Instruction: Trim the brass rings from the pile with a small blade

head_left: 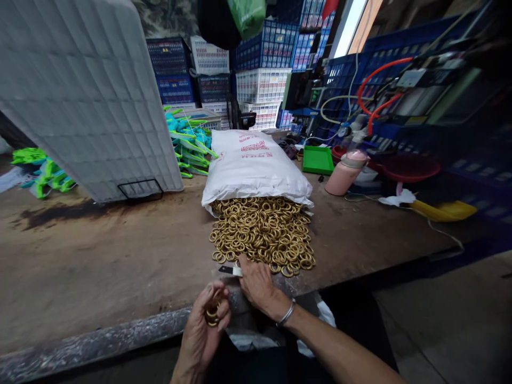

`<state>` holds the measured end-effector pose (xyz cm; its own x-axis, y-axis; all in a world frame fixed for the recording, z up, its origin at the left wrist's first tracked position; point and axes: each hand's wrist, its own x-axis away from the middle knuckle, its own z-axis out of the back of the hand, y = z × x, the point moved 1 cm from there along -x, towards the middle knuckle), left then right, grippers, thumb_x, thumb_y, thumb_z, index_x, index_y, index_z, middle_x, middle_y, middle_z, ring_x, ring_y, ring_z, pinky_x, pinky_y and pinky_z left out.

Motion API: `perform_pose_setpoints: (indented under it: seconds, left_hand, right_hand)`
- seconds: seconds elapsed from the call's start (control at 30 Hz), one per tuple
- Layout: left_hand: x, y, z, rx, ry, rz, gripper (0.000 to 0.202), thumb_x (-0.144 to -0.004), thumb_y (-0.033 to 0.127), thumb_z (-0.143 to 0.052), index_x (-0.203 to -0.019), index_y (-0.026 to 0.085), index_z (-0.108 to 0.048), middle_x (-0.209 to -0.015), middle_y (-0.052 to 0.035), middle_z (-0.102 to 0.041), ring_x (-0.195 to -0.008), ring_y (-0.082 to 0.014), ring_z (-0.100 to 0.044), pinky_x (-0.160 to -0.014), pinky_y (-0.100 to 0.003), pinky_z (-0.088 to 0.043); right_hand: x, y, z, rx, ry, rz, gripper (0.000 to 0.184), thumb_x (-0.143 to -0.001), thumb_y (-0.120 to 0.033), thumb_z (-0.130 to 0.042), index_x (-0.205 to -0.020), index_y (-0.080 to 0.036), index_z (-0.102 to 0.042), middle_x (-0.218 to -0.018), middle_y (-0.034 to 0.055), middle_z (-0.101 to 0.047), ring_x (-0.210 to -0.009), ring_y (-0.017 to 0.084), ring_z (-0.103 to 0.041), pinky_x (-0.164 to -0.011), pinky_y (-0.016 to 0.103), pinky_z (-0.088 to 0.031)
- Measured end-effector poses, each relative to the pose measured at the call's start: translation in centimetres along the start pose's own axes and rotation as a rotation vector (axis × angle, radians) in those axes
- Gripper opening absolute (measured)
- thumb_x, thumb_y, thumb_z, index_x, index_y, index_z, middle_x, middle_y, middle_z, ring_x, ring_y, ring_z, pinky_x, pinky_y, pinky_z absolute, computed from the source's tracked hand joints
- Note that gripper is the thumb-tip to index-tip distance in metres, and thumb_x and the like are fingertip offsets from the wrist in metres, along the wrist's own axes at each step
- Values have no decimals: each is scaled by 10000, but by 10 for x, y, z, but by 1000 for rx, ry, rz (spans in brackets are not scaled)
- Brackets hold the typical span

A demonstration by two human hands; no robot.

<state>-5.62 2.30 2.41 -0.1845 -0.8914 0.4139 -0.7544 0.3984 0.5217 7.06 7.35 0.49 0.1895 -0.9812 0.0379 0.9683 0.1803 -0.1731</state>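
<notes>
My left hand is curled around several gold-coloured rings, just over the table's front edge. My right hand is closed on a small knife with a dark pointed blade and a white part by the fingers. Most of its handle is hidden in the hand, and the blade points left. Right in front of my right hand, a pile of gold-coloured rings spills from the open mouth of a white sack with red print, which lies on the wooden table.
At the left stands a tall pale ribbed panel on a black wire stand. Green and blue plastic pieces are heaped behind it. To the right are a pink bottle, a green tray and a yellow scoop. Stacked crates rise behind.
</notes>
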Motion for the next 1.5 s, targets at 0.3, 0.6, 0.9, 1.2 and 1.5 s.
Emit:
perform_pose_setpoints:
  seconds: [0.3,0.6,0.9,1.2,1.5]
  left_hand:
    - [-8,-3,10,165,59,7,120,-689,196,-643,-647,122,-558,-638,-2,-523,-392,-5,-328,-313,-106,-227]
    - [-7,-3,13,181,77,10,206,-643,260,-703,-748,123,-591,-632,1,-526,-404,-10,-359,-322,-108,-242]
    - [-13,-7,12,104,132,35,382,-468,261,-805,-716,139,-542,-591,22,-535,-399,-27,-389,-331,-124,-186]
    - [-31,-26,4,-323,178,-159,383,-492,376,-746,-715,156,-525,-472,35,-524,-333,-46,-372,-336,-162,-163]
    - [-44,-46,-9,-495,95,-276,400,-534,491,-688,-561,145,-489,-432,52,-449,-371,-39,-316,-398,-186,-236]
  right_hand:
    - [0,6,-6,-53,-3,61,277,-752,-168,-418,-1028,-155,-434,-808,73,-586,-739,200,-540,-634,294,-319]
    - [7,10,-21,52,129,111,285,-750,-117,-393,-1019,-165,-475,-854,86,-585,-745,209,-513,-664,326,-327]
    - [3,21,-14,-257,117,98,308,-643,-56,-410,-901,-175,-530,-728,41,-591,-668,166,-516,-608,260,-323]
    - [-2,33,-8,-1347,-199,-60,400,-597,-571,-536,-565,-196,-402,-436,-76,-319,-418,65,-292,-417,195,-236]
    - [17,37,-3,-1687,-632,-240,523,-448,-615,-658,-638,-213,-382,-375,-132,-229,-288,3,-135,-317,146,-134]
